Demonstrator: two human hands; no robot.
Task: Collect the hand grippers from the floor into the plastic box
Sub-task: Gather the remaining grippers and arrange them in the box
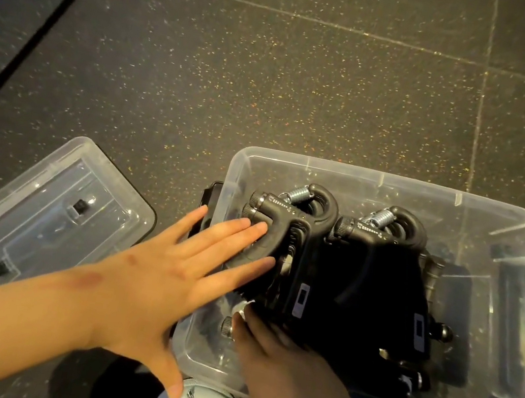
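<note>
Low in the frame, the right hand (268,342) reaches into the plastic box (523,249), its grip hidden. The left hand (172,274), fingers spread, presses the hand grippers (286,234) down. Packing seems nearly finished; the lid (42,217) at left likely goes on next.

No legible text or labels anywhere.

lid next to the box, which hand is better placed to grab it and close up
Left, probably. The lid lies on the floor to the left of the box, on the left hand's side. The right hand is down inside the box among the hand grippers.
</note>
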